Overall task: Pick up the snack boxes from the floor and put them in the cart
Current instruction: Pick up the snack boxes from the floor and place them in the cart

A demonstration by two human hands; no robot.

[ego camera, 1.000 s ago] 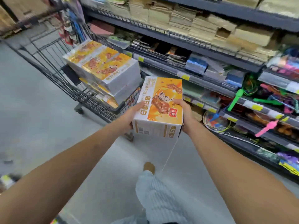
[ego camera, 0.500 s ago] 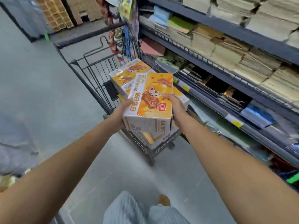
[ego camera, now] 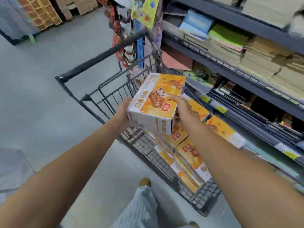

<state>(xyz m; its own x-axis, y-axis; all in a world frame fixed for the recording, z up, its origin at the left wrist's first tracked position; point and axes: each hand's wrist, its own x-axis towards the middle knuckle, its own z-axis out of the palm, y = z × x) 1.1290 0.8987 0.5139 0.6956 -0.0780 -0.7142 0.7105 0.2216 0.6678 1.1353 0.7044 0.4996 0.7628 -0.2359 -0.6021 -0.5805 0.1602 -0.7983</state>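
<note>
Item: orange-and-white rectangular cardboard snack box (ego camera: 154, 102), centre of frame, held in the air above the basket of a dark wire shopping cart (ego camera: 158, 158).

Orientation: the long axis runs from lower left to upper right of the frame. The white short end with a barcode faces the lower edge. The far end points toward the upper right. The orange printed face is turned up and tipped slightly to the left.

Left hand (ego camera: 122, 112): clasps the left long side near the lower corner, with the thumb at the upper edge. The other fingers are hidden behind the box.

Right hand (ego camera: 184, 109): grips the right long side, with a fingertip hooked over onto the printed top face.

Cart contents: stacked boxes (ego camera: 189, 152) of the same orange-and-white kind, lying flat in layers at centre right, directly beneath and beyond the held box.

Cart handle: a black bar running from centre left to upper centre.

Surroundings: grey metal shelving (ego camera: 243, 22) with stacks of paper goods fills the right side. Grey floor (ego camera: 41, 104) is on the left. A striped trouser leg (ego camera: 141, 208) and a brown shoe (ego camera: 145, 181) are at the bottom centre.
</note>
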